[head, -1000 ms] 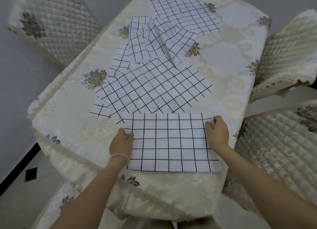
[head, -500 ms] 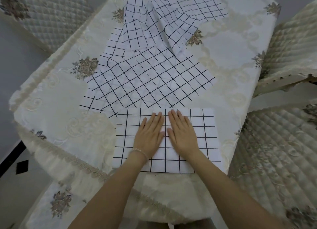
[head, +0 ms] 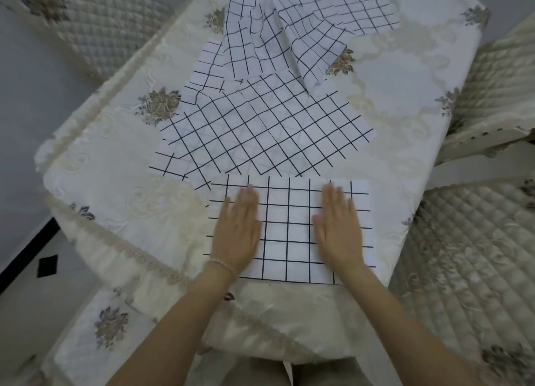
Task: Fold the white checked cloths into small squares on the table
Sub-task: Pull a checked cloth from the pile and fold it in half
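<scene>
White checked cloth (head: pixel 289 232) flat, long axis left-right; hands flat on it.

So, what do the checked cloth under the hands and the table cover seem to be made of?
Checked cloth: probably thin woven fabric, matte white with printed black lines; it lies flat and keeps creases. Table cover: likely embroidered or jacquard textile, cream with slight sheen, raised scrolls, flower motifs and a lace-like edge.

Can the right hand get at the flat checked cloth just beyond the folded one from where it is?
Probably yes: the right hand lies flat on the folded cloth, and the flat cloth lies just beyond it with nothing between.
</scene>
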`<state>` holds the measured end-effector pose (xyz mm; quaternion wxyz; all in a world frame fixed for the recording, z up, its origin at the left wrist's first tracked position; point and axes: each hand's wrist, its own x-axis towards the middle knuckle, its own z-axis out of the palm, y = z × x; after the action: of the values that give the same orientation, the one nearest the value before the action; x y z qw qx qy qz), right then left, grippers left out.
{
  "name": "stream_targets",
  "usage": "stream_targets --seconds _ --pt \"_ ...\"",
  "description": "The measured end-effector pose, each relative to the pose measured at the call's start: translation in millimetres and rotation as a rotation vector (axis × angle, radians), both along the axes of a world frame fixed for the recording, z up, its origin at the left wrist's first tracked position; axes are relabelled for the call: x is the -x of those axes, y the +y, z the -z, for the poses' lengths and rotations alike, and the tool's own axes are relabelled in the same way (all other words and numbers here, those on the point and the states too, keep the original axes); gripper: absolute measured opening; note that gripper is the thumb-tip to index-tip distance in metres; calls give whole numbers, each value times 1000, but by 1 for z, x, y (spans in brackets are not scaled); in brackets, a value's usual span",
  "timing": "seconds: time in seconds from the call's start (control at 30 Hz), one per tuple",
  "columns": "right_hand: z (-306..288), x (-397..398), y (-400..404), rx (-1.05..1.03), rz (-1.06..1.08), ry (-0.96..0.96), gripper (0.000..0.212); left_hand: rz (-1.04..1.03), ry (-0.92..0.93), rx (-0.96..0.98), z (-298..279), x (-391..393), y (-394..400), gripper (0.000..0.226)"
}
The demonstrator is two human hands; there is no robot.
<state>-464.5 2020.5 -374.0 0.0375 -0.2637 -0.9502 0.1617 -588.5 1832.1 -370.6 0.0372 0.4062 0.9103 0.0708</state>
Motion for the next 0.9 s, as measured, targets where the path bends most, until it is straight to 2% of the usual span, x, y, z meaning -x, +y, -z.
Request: stream_targets --seconds 0.07,0.17,0.3,0.47,0.77,0.83,0.9 --pt "1 3 -41 59 -96 25 58 116 -73 -25 -1 -39 15 56" --pt "18 -2 -67 109 -64 2 55 86 -135 -4 13 -63 15 56" --pt "29 -21 -46 52 -83 -31 56 113 -98 67 25 -43 -17 57" --pt "27 -57 -8 10 63 -69 59 -32 -105 77 20 -19 -65 58" --pt "22 -70 0 3 113 -99 61 -55 -138 207 4 -14 -66 60" --pt "21 -71 1 1 118 -102 62 -165 -138 203 -6 -18 -63 60" --pt "21 -70 1 -2 118 -101 62 -385 -175 184 -17 -30 -61 56"
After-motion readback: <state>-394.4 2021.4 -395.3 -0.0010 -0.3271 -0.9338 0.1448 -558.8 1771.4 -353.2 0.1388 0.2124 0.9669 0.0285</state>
